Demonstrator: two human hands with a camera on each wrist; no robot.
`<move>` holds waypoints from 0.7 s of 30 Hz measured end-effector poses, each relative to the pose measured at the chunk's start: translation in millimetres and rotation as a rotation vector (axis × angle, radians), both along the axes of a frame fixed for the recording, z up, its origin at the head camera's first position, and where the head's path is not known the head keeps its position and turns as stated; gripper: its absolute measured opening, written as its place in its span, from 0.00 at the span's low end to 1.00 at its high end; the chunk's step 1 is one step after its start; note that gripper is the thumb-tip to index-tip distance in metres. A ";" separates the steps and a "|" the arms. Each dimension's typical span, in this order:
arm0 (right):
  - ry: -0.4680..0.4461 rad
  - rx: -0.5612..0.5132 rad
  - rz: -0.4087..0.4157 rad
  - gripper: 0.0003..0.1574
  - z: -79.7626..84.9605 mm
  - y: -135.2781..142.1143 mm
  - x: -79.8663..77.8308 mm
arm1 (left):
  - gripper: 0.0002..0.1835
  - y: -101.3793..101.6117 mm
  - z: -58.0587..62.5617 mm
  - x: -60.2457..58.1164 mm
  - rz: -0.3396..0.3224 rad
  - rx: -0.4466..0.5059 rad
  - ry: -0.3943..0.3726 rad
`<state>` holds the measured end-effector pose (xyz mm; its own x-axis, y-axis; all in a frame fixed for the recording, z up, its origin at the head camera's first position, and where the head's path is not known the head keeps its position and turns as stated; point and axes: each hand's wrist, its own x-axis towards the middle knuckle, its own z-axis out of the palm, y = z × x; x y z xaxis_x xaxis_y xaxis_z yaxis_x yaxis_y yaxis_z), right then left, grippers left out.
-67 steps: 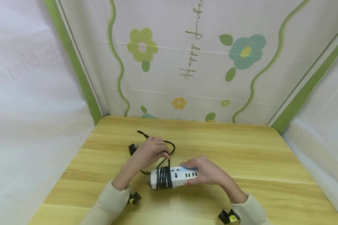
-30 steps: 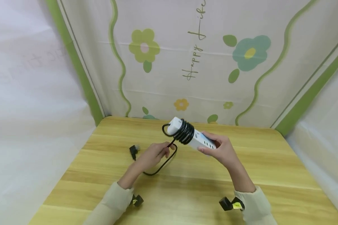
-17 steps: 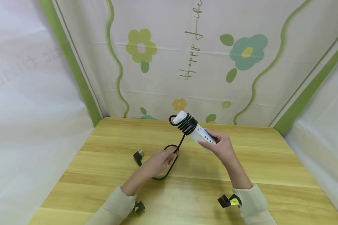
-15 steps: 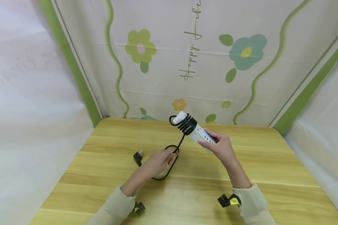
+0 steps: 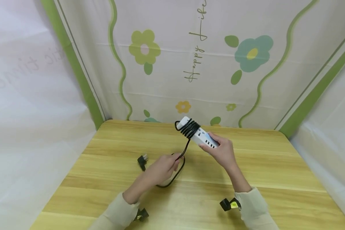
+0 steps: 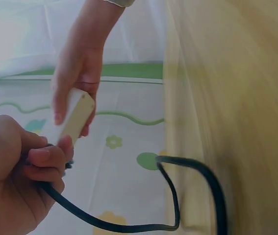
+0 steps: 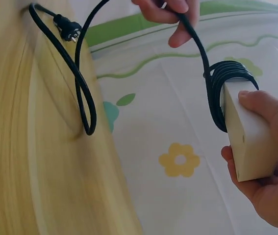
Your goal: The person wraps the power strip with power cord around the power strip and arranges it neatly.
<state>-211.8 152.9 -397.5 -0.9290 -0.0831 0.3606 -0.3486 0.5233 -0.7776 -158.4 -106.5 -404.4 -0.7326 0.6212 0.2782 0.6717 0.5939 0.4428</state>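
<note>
My right hand (image 5: 222,153) grips one end of a white power strip (image 5: 200,136), which is held up over the table and tilted away to the left. Several turns of its black cord (image 5: 190,128) wrap the far half of the strip. My left hand (image 5: 161,169) pinches the cord a little below the strip, fingers curled round it in the left wrist view. Past those fingers the cord hangs in a loose loop (image 7: 86,115) down to the table. The black plug (image 5: 141,162) with metal prongs lies left of my left hand.
The light wooden table (image 5: 247,172) stretches out under both hands. White cloth printed with flowers (image 5: 166,80) hangs behind its back edge, with pale sheets (image 5: 31,111) at the sides. Small black cameras (image 5: 225,204) sit on the wrists.
The right hand has raised the power strip from low over the table and tilted it, then lowered it slightly. The left hand, still holding cord, has come down below the strip; the plug has shifted slightly.
</note>
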 end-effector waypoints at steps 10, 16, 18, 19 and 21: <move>0.136 0.130 -0.054 0.39 -3.2 -7.4 0.8 | 0.07 -3.9 11.5 5.8 0.039 0.076 -0.065; 0.182 0.176 -0.094 0.39 -0.5 -3.6 0.9 | 0.14 -12.0 16.4 7.6 0.031 0.219 -0.207; 0.203 0.180 -0.098 0.39 0.6 -2.5 0.4 | 0.14 -14.5 19.1 8.1 0.010 0.262 -0.245; 0.210 0.178 -0.094 0.39 1.1 -0.6 0.2 | 0.13 -13.8 19.8 8.4 0.006 0.274 -0.262; 0.224 0.184 -0.084 0.39 1.5 2.4 -0.5 | 0.13 -12.4 21.2 8.9 -0.004 0.292 -0.279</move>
<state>-212.2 155.3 -396.0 -0.8345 -0.0924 0.5432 -0.4504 0.6821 -0.5760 -149.5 -118.8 -383.2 -0.8027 0.5485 0.2342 0.5040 0.4139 0.7581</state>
